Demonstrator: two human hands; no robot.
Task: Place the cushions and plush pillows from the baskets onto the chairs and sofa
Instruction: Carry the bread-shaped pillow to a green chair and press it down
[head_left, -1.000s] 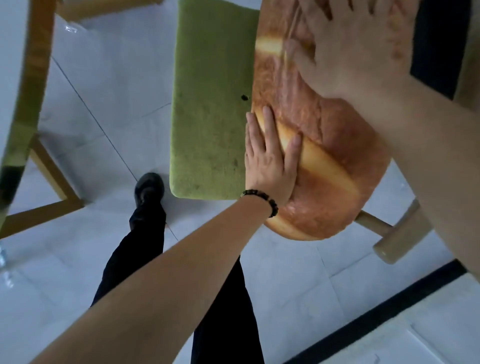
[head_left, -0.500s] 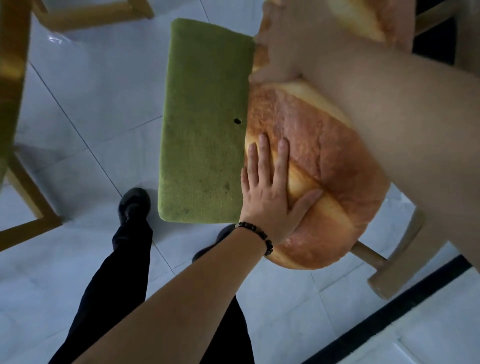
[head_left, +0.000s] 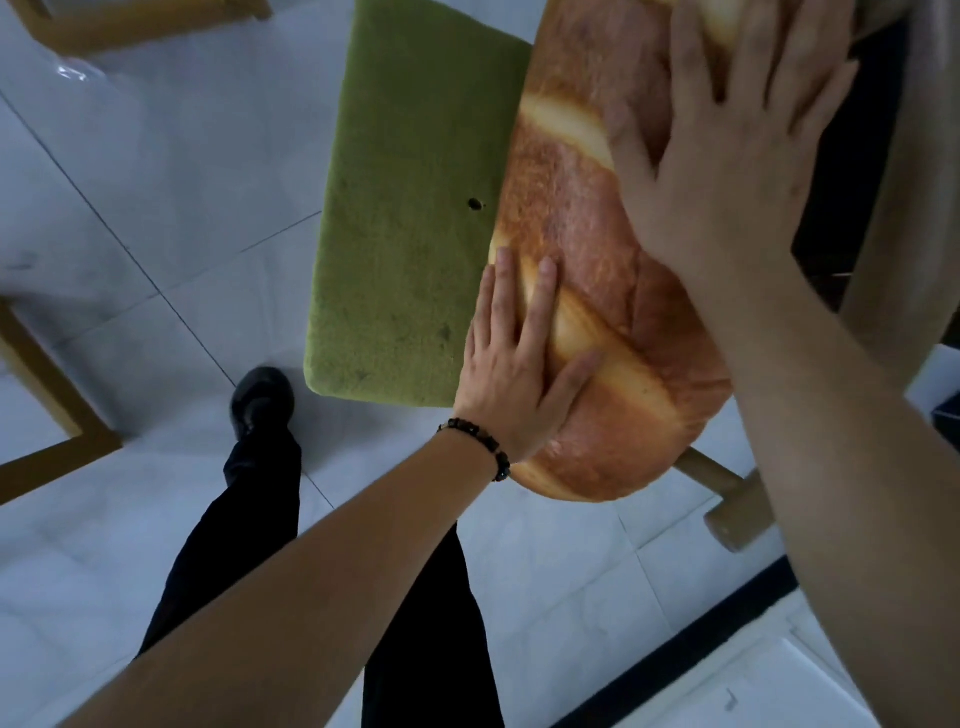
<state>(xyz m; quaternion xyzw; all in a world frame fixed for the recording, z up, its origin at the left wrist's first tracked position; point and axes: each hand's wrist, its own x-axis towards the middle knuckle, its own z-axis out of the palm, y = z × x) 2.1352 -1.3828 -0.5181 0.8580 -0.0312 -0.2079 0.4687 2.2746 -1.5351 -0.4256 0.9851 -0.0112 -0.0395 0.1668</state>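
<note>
- Your right hand (head_left: 727, 171) has slid back down from the pillow's far end since half a second ago; it lies flat, fingers spread, on the bread-shaped plush pillow (head_left: 587, 218)
- Your left hand (head_left: 514, 374) presses open-palmed on its near end; nothing gripped
- Pillow lies on the chair's green seat cushion (head_left: 410, 218), along its right side

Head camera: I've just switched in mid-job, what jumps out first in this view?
A big plush pillow shaped like a bread loaf fills the upper right, lying across a chair's green seat cushion. Both hands press flat on it, fingers spread: the left hand near its lower end, with a beaded bracelet on the wrist, the right hand higher up.
</note>
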